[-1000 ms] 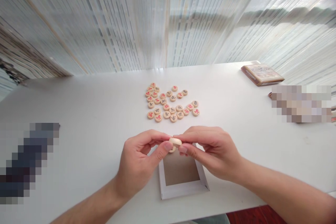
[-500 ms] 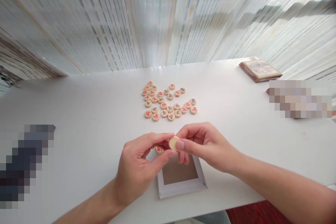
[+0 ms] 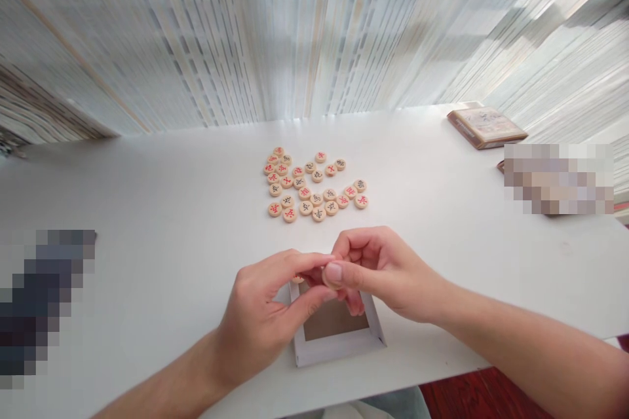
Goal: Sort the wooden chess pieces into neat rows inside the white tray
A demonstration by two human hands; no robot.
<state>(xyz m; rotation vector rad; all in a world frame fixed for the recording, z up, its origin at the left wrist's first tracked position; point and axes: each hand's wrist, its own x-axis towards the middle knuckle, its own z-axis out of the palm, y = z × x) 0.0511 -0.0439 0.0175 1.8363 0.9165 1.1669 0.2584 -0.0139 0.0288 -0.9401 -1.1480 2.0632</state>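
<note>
A round wooden Chinese chess piece [image 3: 328,281] is pinched between my two hands, mostly covered by the fingers. My right hand [image 3: 388,272] has its thumb over the piece and its other fingers curled behind. From the other side, the thumb and forefinger of my left hand [image 3: 265,304] close around the piece's edge. Below the hands lies a shallow white box [image 3: 339,352] with a brown bottom. In its far left corner another chess piece [image 3: 297,279] shows in part. Beyond the hands, several loose chess pieces [image 3: 317,198] with red or black characters lie face up on the table.
The white table [image 3: 171,209] reaches back to a striped curtain [image 3: 295,33]. At the far right lies a flat brown box [image 3: 486,126], with a blurred-out object [image 3: 557,178] just nearer. Another blurred dark object [image 3: 49,294] is at the left edge.
The held piece has turned from showing its blank face to being mostly hidden under the right thumb. Both hands have shifted slightly to the right, and the view has moved a little.
</note>
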